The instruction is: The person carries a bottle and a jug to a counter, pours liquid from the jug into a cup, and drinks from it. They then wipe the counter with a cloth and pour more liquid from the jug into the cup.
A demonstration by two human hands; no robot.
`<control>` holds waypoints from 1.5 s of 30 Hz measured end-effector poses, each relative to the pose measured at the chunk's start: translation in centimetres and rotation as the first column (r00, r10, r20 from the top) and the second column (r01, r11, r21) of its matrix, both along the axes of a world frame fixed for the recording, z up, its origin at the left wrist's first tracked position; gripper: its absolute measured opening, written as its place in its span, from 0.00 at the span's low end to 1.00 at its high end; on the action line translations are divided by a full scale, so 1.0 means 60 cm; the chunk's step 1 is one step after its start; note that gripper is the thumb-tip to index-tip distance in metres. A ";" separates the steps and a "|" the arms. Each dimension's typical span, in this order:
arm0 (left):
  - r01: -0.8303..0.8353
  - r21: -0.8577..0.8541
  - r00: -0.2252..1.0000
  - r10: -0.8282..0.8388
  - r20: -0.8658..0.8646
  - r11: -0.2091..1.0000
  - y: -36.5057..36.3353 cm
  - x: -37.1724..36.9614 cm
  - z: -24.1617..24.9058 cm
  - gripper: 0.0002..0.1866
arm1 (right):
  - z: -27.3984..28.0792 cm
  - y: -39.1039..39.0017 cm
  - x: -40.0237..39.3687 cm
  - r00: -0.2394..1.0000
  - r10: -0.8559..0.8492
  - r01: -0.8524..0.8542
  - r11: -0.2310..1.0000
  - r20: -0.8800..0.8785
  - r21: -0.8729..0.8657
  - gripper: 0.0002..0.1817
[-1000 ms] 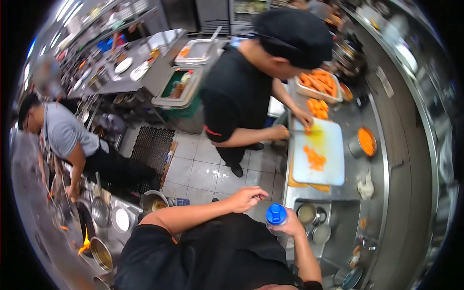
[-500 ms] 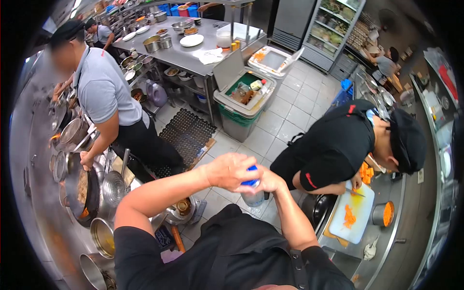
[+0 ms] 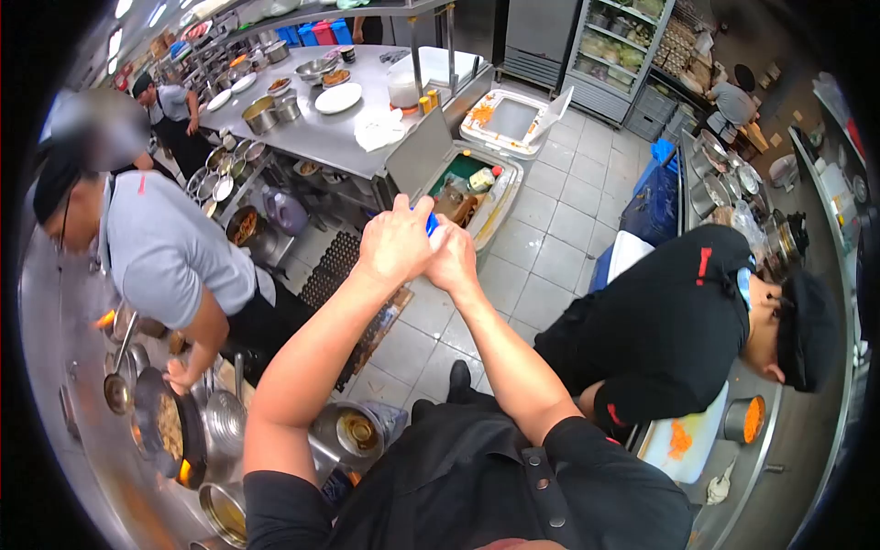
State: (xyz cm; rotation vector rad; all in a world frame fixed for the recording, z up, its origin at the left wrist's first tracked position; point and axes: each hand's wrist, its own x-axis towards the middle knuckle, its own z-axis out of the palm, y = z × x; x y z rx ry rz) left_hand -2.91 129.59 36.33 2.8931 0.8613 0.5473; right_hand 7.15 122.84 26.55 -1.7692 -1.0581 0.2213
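Held out in front of me, both hands are wrapped round a bottle (image 3: 432,223) with a blue part. Most of the bottle is hidden behind my fingers; a small blue patch and a pale bit below it show between them. My left hand (image 3: 394,240) is closed over it from the left. Against it on the right, my right hand (image 3: 453,258) has its fingers curled round the bottle too. In this view the hands overlap the near edge of a grey bin (image 3: 500,213) whose lid is raised, with packaging and a red-capped container inside.
At left, a person in a grey shirt (image 3: 174,238) holds a wok (image 3: 151,449) at the stove. On my right, a person in black (image 3: 651,321) bends over a cutting board (image 3: 655,451) with shredded orange food. A steel counter (image 3: 353,151) carries plates and pots. Tiled floor (image 3: 513,293) lies between.
My hands and the bottle have moved forward and up, towards the bin, and more of the bottle is covered. My view has shifted. The person in black leans further over the board.
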 end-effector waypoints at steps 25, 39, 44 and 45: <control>0.042 -0.844 0.999 -0.019 0.038 0.534 0.440 0.282 -0.415 0.38 | -0.271 0.086 0.730 0.799 -0.484 0.520 0.854 -0.358 0.006 0.36; 0.239 -0.795 0.952 -0.296 0.079 0.557 0.465 0.842 -0.282 0.32 | -0.498 0.021 1.123 0.486 -0.855 0.854 0.509 -0.180 -0.113 0.37; 0.179 -0.821 0.919 -0.390 -0.058 0.542 0.399 1.119 -0.292 0.34 | -0.511 0.098 1.259 0.677 -0.678 0.668 0.729 -0.285 -0.146 0.35; 0.178 -0.821 0.916 -0.396 -0.063 0.542 0.392 1.169 -0.308 0.34 | -0.487 0.116 1.282 0.709 -0.624 0.620 0.774 -0.328 -0.132 0.35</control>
